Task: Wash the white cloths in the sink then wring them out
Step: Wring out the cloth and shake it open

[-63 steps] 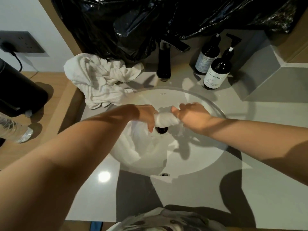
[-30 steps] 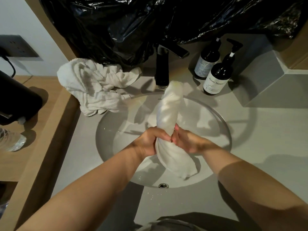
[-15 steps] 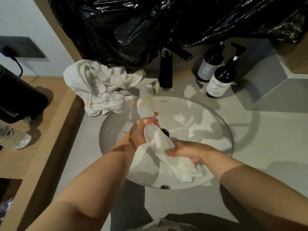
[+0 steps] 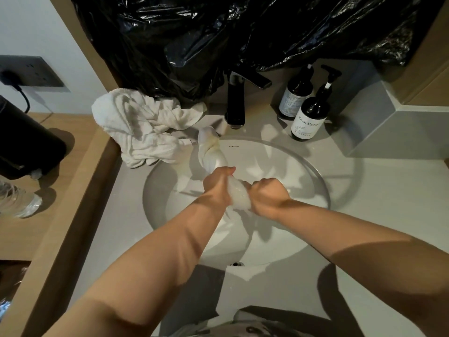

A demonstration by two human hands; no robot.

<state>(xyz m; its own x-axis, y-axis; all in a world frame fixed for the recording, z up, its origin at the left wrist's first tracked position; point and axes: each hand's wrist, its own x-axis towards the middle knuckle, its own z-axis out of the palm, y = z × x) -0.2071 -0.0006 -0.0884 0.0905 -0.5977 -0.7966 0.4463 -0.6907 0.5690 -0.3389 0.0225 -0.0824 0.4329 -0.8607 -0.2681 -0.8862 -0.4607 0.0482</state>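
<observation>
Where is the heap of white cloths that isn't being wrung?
In the head view the heap of white cloths lies on the grey counter at the far-left rim of the sink, left of the black tap and below the black plastic bag.

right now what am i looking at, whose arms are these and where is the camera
There is no machine here. The one picture comes from a camera worn on a person's head, looking down, so the two bare arms are that person's own. The left hand and right hand both grip one white cloth, twisted into a rope over the sink. On the counter lie a heap of more white cloths to the left of the black tap, and two dark pump bottles to its right. Black plastic hangs behind.
</observation>
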